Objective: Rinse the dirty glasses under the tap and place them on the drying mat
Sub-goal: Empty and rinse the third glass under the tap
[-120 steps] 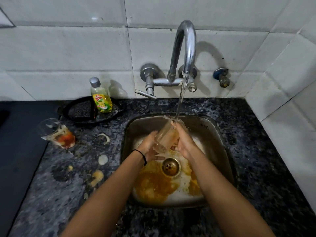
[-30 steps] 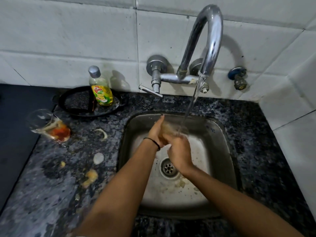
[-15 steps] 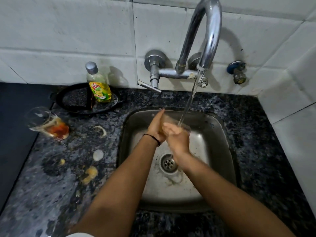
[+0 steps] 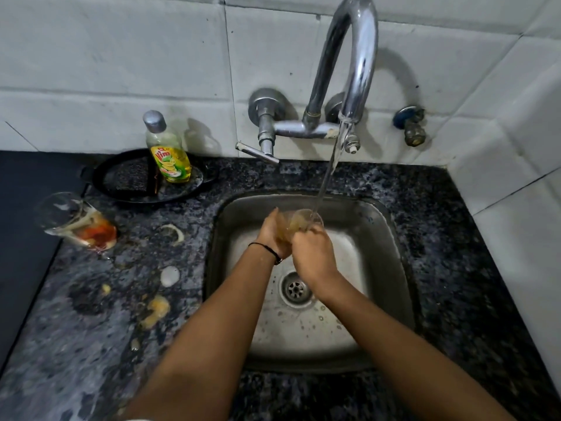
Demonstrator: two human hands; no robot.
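Note:
A clear glass (image 4: 303, 220) with brownish water in it is held over the steel sink (image 4: 379, 238), its mouth under the stream from the chrome tap (image 4: 349, 56). My left hand (image 4: 273, 235) cups the glass from the left, fingers straight along its side. My right hand (image 4: 312, 253) wraps around it from the front right and hides most of the glass. A second dirty glass (image 4: 76, 223) with orange-red residue stands on the granite counter at the left, beside the dark drying mat (image 4: 21, 238).
A dish-soap bottle (image 4: 168, 153) stands on a black round tray (image 4: 127, 180) behind the dirty glass. Food scraps (image 4: 154, 309) and wet spots lie on the counter (image 4: 455, 268) left of the sink. White tiled walls close the back and right.
The brown residue in the sink basin has washed away. The glass has been turned upright under the stream, and both hands stay around it. The camera has moved closer.

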